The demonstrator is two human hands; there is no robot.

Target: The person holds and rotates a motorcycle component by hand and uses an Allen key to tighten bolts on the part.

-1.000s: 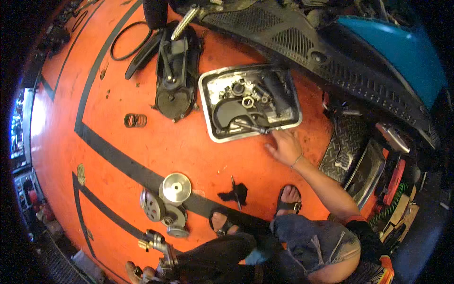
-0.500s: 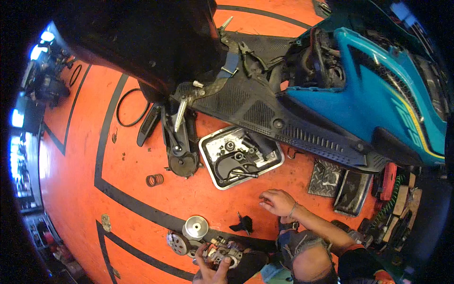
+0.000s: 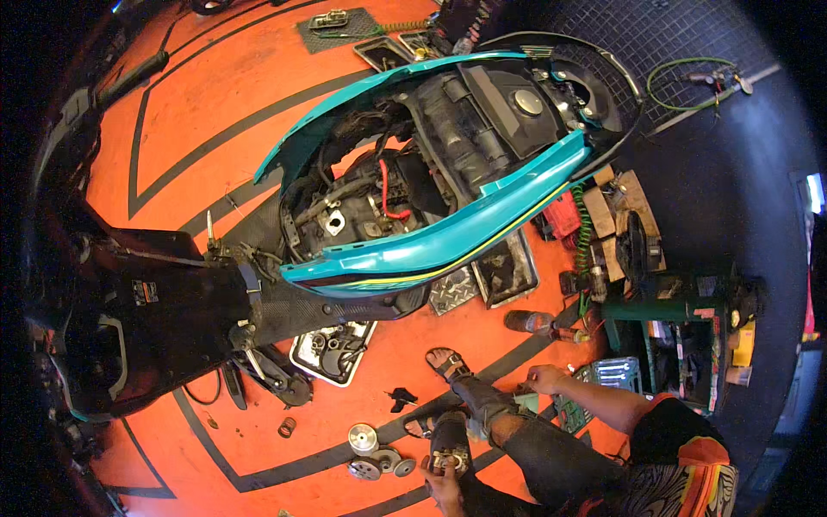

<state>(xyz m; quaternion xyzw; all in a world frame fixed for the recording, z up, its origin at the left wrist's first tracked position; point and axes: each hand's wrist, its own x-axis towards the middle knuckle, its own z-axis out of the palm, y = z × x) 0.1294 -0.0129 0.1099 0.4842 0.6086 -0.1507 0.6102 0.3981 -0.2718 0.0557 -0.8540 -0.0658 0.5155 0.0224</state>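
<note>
Near the lower edge, my left hand [image 3: 444, 489] is closed around a small cast metal engine part [image 3: 450, 461], held above my lower leg. Its fingers cover much of the part. To the left of that hand, a silver metal cup-shaped disc [image 3: 363, 439] and a toothed pulley [image 3: 365, 468] lie on the orange floor. Over to the right, my right hand [image 3: 546, 379] hovers beside my knee with its fingers loosely bent and apart, nothing visible in them. Close by it are a pale green thing [image 3: 526, 402] and a green tool case [image 3: 613, 376] holding wrenches.
A teal scooter [image 3: 448, 258] with its seat area opened stands across the middle. A tray of parts [image 3: 301, 355], a coil spring [image 3: 287, 426] and a black part [image 3: 401, 399] lie on the floor. At the right are a bottle [image 3: 527, 322] and a green cabinet [image 3: 663, 312].
The view has swung right and now takes in more of the scooter and the tool case. My right hand has moved right, toward the case. My left hand still holds the metal part.
</note>
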